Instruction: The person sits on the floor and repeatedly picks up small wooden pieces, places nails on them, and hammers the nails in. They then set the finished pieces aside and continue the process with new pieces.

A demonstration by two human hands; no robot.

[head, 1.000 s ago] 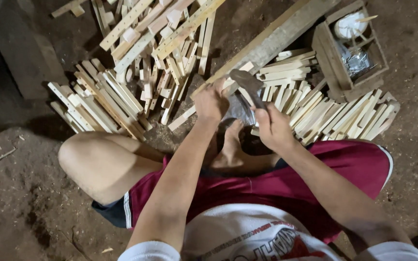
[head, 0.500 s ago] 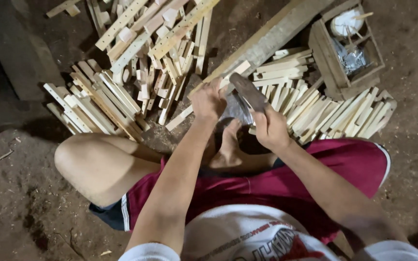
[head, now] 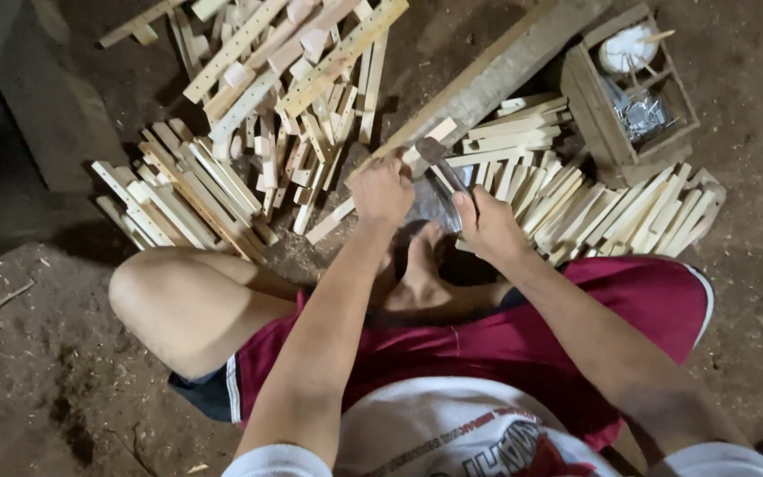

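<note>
The right hand [head: 487,225] is closed around the lower end of a broad metal blade [head: 441,172], fingers wrapped tight with the thumb lying up along its near face. The blade's long axis runs on a slant: from the fist it rises up and to the left in the head view, away from the person, its far end pointing toward the long wooden beam [head: 496,75] that lies diagonally beyond it. It looks flat, grey and dull, wider near the grip and narrower at the far tip, with a paler worn edge along one side; whether it has a separate handle inside the fist I cannot tell.

The left hand [head: 381,190] sits just left of the blade, knuckles up and fingers curled shut. It seems to pinch a small pale wooden piece [head: 439,131] that pokes out above the fingers near the blade's tip, though the hold itself is hidden under the hand, so I cannot tell how firmly it is gripped. The two hands are close together, nearly touching, above the person's bare foot [head: 417,265].

To the right of the grip lies a fan of cut pale slats [head: 611,208]; to the left, another heap of slats [head: 187,194]. Beyond the right hand stands a small wooden box [head: 589,97] holding nails and a white container.
</note>
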